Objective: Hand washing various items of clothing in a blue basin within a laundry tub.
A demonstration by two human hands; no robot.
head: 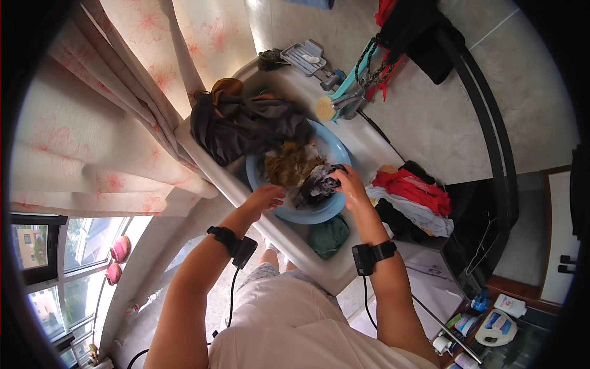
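Observation:
In front of me a round light-blue plastic basin (pixel 299 217) sits inside a white sink (pixel 295 252). My right hand (pixel 350 187) grips a dark, suds-covered cloth (pixel 318 187) at the basin's right side. Over the left rim hovers my left hand (pixel 266 199), fingers apart and holding nothing. A mustard-brown wet cloth (pixel 291 165) lies in foamy water between them. Dark brown fabric (pixel 249 122) with orange-brown trim drapes from the sink's far left edge into the basin, hiding part of the rim.
A faucet (pixel 352 99) with a turquoise-handled brush (pixel 326 108) stands at the back, beside a soap dish (pixel 304 59). Red and grey clothes (pixel 415 193) pile on the right. Green cloth (pixel 328 235) lies in the sink's near corner; a curtain (pixel 133 129) hangs left.

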